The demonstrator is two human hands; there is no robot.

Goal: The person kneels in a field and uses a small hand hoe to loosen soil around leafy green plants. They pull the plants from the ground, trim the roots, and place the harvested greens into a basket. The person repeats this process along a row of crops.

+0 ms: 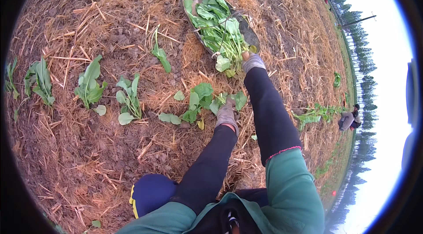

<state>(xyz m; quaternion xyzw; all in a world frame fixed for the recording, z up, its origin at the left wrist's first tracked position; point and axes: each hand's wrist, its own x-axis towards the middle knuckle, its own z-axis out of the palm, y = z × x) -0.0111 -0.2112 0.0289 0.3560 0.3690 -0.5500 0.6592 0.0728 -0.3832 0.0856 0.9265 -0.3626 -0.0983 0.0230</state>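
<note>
My left hand (227, 113), in a grey knit glove, is down at the straw-covered soil with its fingers closed around a leafy green seedling (239, 100). Leaves stick out on both sides of the fingers. My right hand (253, 62), gloved with a bare fingertip showing, touches the stem ends of a heap of seedlings (219, 24). Its grip is hidden from view. That heap lies in a dark shallow oval container (251, 34) with a thin handle across it. Just left of my left hand stands another broad-leaved seedling (198, 100).
Several drooping seedlings (89, 83) form a row to the left along a thin string (165, 102). One loose seedling (161, 53) lies above it. My navy-covered knee (153, 194) is near the bottom. Farther right, greens (314, 115) continue toward a crouching person (348, 120).
</note>
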